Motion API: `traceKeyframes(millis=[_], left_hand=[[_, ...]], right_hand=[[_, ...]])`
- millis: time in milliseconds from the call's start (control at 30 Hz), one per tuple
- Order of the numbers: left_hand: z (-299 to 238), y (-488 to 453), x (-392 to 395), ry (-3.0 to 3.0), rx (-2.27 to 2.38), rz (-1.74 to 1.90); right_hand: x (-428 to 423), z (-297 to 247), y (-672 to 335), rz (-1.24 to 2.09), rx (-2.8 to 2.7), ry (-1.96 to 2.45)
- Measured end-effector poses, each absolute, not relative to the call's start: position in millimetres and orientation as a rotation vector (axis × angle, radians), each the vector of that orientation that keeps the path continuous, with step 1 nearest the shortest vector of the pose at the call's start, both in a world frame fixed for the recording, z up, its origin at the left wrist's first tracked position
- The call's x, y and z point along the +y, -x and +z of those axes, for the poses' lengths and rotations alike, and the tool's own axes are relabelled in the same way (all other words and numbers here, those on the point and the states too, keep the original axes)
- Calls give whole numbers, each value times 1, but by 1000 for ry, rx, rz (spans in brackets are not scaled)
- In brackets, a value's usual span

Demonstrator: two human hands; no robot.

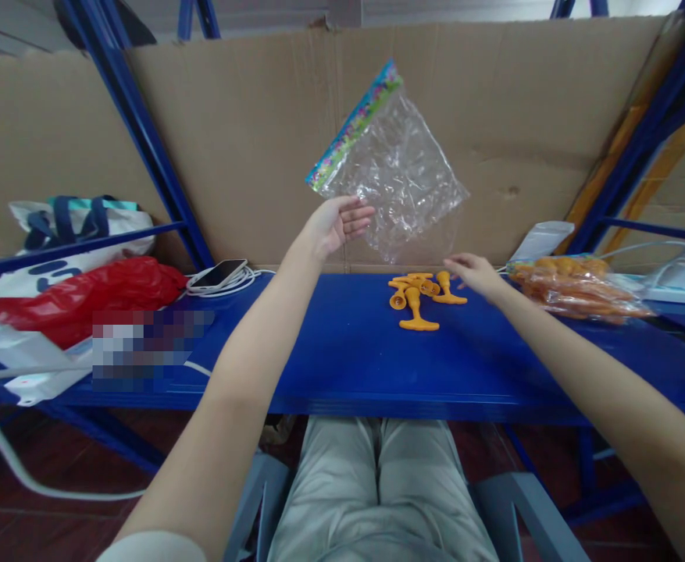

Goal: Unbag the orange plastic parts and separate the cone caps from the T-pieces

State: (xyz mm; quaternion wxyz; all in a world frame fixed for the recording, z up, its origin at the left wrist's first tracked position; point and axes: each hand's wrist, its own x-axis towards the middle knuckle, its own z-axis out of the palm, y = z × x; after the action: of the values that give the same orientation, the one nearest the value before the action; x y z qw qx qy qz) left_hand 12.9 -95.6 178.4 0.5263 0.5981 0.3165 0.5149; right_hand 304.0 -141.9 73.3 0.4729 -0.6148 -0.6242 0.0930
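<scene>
A clear plastic bag with a colourful patterned strip along one edge hangs tilted in the air before the cardboard. My left hand is at its lower left edge, palm partly toward me, with the bag seemingly caught by the thumb and fingers; the exact grip is hard to see. Several orange T-shaped plastic pieces lie in a small pile on the blue table. Just right of the pile, my right hand is held low, fingers slightly bent and apart, beside the nearest orange piece, with nothing visibly held.
On the right lies a filled clear bag of orange pieces. At the left are a red plastic bag, a phone with coiled white cable, and a power strip. A cardboard wall and blue posts bound the back.
</scene>
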Motion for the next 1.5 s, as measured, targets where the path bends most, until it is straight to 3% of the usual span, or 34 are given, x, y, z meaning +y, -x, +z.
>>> traceKeyframes(millis=[133, 233, 400, 733, 900, 1100, 1500], left_hand=[[160, -5, -95, -1461, 744, 1395], [132, -8, -93, -1515, 774, 1404], [91, -6, -83, -1560, 869, 1365], [67, 24, -68, -1737, 728, 912], [63, 43, -63, -1612, 585, 751], [73, 52, -72, -1472, 613, 777], [60, 39, -69, -1446, 1238, 841]], right_hand=[[-150, 41, -276, -85, -2103, 1475], [-153, 22, -254, -136, -2281, 1635], [-135, 15, -245, -206, -2269, 1853], [-109, 27, -247, -634, -2320, 1618], [-114, 26, -251, -598, -2189, 1672], [-121, 28, -254, -337, -2036, 1433], [-132, 27, -224, -399, -2346, 1354]])
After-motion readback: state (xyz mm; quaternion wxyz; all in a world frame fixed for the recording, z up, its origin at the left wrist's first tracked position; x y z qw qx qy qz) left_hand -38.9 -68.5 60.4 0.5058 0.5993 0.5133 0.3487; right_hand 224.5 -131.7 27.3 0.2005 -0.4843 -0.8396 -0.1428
